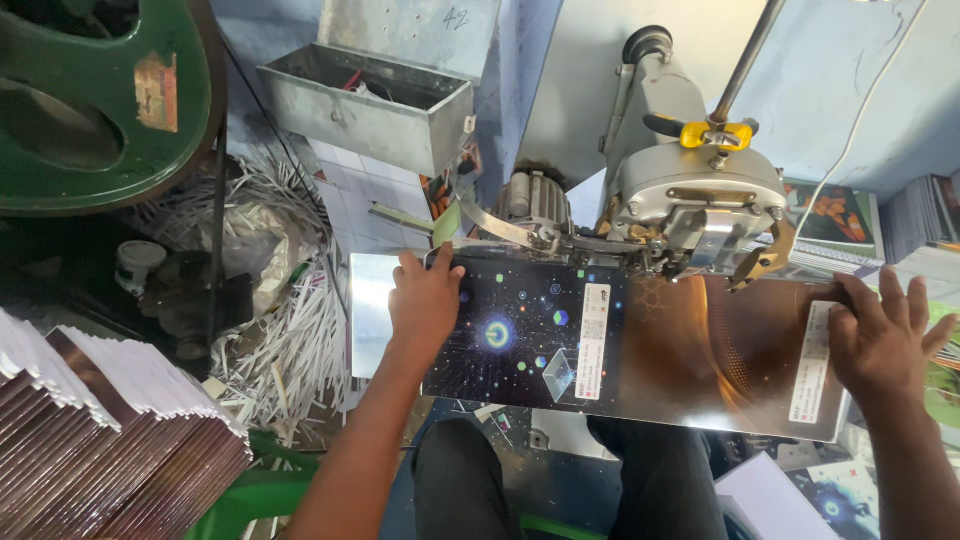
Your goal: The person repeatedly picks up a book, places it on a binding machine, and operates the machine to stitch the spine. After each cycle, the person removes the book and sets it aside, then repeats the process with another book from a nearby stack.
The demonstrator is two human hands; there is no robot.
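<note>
A wide glossy book cover [650,345], dark with star-like graphics on its left half and brown on its right, lies open on a small metal table [368,310] under the head of a grey stitching machine [695,190]. My left hand [425,300] presses flat on the cover's left end, fingers spread towards the machine. Resting on the cover's right end over a white label strip is my right hand [885,335], fingers apart. Both hands hold the cover down; neither grips anything.
A stack of folded booklets [110,440] sits at lower left. Paper trimmings [290,330] pile up left of the table. A grey metal tray [365,105] hangs on the wall above. A green machine [100,100] fills the upper left. More printed stacks [920,225] stand at right.
</note>
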